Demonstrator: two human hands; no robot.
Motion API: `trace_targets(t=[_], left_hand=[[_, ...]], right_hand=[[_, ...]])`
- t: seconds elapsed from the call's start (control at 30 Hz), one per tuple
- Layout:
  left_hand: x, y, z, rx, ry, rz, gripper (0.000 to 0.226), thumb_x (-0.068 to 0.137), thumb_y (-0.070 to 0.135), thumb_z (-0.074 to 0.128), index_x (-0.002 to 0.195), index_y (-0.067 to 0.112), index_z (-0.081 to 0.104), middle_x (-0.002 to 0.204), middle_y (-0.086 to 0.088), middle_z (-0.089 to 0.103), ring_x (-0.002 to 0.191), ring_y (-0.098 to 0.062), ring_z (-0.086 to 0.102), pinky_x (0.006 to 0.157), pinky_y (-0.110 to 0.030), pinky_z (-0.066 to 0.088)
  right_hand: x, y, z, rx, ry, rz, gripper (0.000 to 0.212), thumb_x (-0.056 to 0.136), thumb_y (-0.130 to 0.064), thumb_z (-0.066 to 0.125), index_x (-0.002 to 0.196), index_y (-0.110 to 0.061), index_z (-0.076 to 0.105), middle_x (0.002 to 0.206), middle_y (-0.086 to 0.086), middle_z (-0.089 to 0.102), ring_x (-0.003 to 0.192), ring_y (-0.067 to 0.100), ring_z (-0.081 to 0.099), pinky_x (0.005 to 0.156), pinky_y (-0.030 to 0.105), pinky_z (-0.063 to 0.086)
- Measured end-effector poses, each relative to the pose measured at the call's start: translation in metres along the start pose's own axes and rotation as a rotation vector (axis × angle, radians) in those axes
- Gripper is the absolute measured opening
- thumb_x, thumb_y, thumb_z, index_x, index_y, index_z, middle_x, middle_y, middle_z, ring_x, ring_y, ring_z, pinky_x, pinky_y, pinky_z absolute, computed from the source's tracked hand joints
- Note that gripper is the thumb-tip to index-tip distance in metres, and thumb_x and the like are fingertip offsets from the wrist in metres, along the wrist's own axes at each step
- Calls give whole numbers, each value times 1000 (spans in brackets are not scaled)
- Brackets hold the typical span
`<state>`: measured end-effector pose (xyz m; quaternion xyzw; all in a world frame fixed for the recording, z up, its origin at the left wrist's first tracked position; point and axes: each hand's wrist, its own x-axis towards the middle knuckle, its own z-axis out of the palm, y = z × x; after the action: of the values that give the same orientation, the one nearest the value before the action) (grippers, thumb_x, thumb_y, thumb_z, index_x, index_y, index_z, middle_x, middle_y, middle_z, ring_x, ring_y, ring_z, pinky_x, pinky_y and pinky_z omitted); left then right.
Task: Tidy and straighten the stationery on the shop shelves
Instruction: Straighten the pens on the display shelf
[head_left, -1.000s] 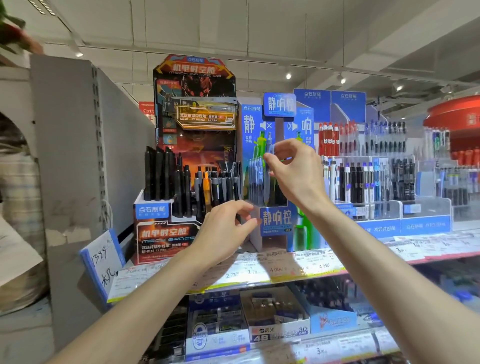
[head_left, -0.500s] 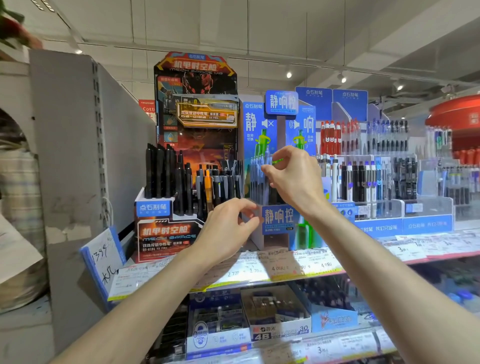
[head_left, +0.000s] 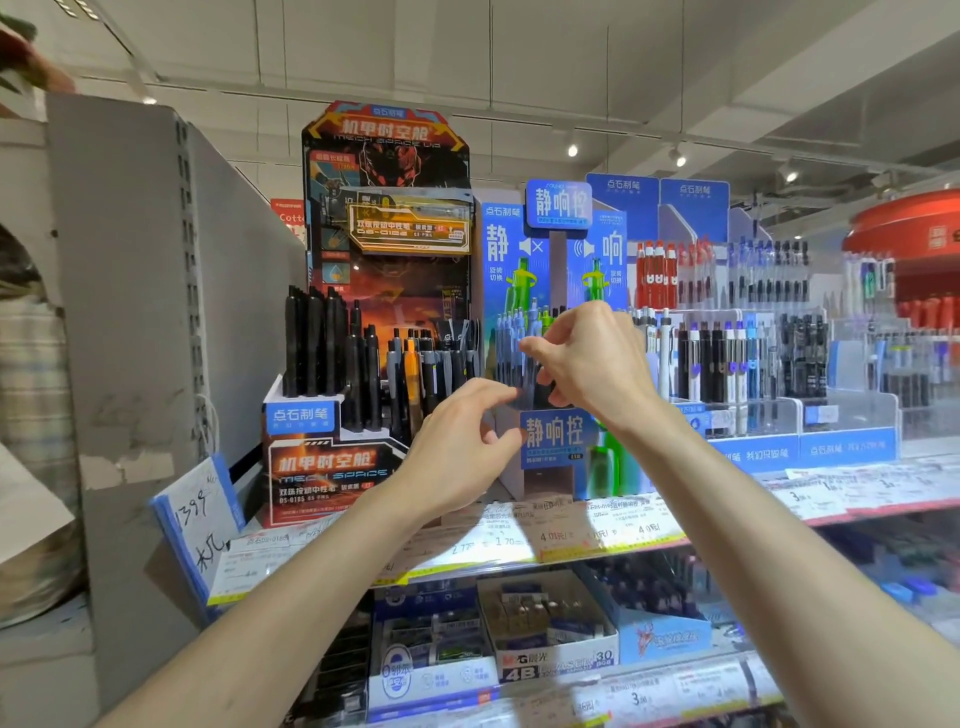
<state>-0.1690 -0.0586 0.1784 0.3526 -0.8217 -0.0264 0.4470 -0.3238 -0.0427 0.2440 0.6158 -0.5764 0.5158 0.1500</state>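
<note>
My right hand (head_left: 587, 358) is curled around the blue pens (head_left: 511, 343) standing straight up in the blue display box (head_left: 550, 436) on the shelf (head_left: 519, 540). My left hand (head_left: 462, 441) is loose and empty, just below them. The right hand is nearer.

Both forearms are bare from the bottom edge of the view up to the wrists, with no sleeve showing. The left hand (head_left: 457, 447) and right hand (head_left: 592, 358) are bare too; rings or a watch, if any, seem too blurred to make out.
</note>
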Motion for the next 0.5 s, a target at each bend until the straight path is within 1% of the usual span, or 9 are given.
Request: trace_targets(t=[0.07, 0.17, 0.23, 0.3, 0.37, 0.43, 0.5], left_hand=[[1, 0, 1, -10, -6, -10, 46, 95, 29, 58, 141, 23, 51, 136, 15, 49, 84, -2, 60, 87, -23, 46], [1, -1, 2, -26, -6, -14, 47, 95, 29, 58, 141, 24, 51, 138, 15, 50, 92, -3, 58, 91, -27, 48], [1, -2, 1, -37, -6, -8, 47, 95, 29, 59, 141, 24, 51, 137, 15, 50, 91, -2, 60, 88, -29, 52], [0, -3, 1, -44, 2, -6, 47, 94, 31, 60, 141, 26, 51, 136, 16, 52, 90, 1, 60, 85, -32, 55], [-1, -4, 1, -45, 13, -10, 47, 93, 33, 61, 139, 29, 52, 134, 17, 55, 88, 2, 60, 86, -34, 55], [-1, -4, 0, -46, 12, -13, 46, 93, 32, 60, 139, 29, 52, 134, 16, 56, 88, 1, 61, 87, -35, 55], [-2, -3, -1, -43, 1, -12, 45, 94, 30, 59, 139, 27, 52, 134, 14, 55, 90, 0, 61, 87, -34, 54]], right_hand=[[0, 2, 3, -17, 10, -17, 44, 88, -46, 70, 58, -13, 69, 49, 1, 67, 50, 17, 68, 69, 38, 60], [1, 4, 8, -27, 30, -20, 49, 88, -47, 69, 53, -13, 67, 46, 1, 65, 48, 18, 67, 65, 38, 60], [1, 4, 10, -17, 25, -18, 49, 88, -47, 69, 53, -14, 68, 45, 0, 64, 48, 18, 67, 64, 39, 61], [0, 3, 11, -16, 0, -19, 47, 89, -47, 69, 54, -15, 69, 45, -1, 64, 48, 15, 67, 67, 38, 61], [-2, 2, 9, -14, -31, -15, 45, 91, -46, 67, 57, -16, 70, 46, -2, 66, 48, 13, 67, 69, 38, 61], [-2, 1, 5, 14, -81, 8, 42, 93, -41, 64, 61, -16, 72, 50, -2, 68, 46, 10, 67, 72, 39, 61], [-2, 0, 0, 13, -118, 18, 39, 95, -34, 62, 63, -16, 74, 52, -1, 69, 43, 6, 66, 74, 37, 61]])
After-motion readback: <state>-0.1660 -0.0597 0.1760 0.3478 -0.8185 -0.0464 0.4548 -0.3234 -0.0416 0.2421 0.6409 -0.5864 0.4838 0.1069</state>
